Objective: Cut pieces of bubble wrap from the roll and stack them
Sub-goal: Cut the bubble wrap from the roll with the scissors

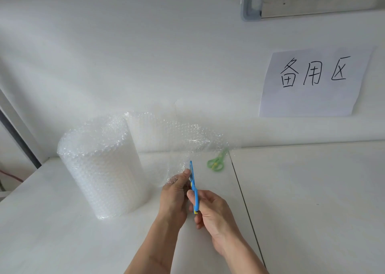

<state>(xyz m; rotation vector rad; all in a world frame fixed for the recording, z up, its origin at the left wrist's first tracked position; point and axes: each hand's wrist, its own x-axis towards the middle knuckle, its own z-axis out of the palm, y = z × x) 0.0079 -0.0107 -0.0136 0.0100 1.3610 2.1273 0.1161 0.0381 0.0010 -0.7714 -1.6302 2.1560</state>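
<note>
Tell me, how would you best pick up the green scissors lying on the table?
Take the green scissors by the handle loops, the end nearer the person, coming from above and the near side. They lie flat, and their far tip tucks under the loose bubble wrap sheet, so the loops are probably the freest part.

We note the green scissors, right of the bubble wrap roll, partly veiled by the loose sheet. Blue scissors' handles are hidden within the right hand. Both forearms are cropped at the bottom edge.
</note>
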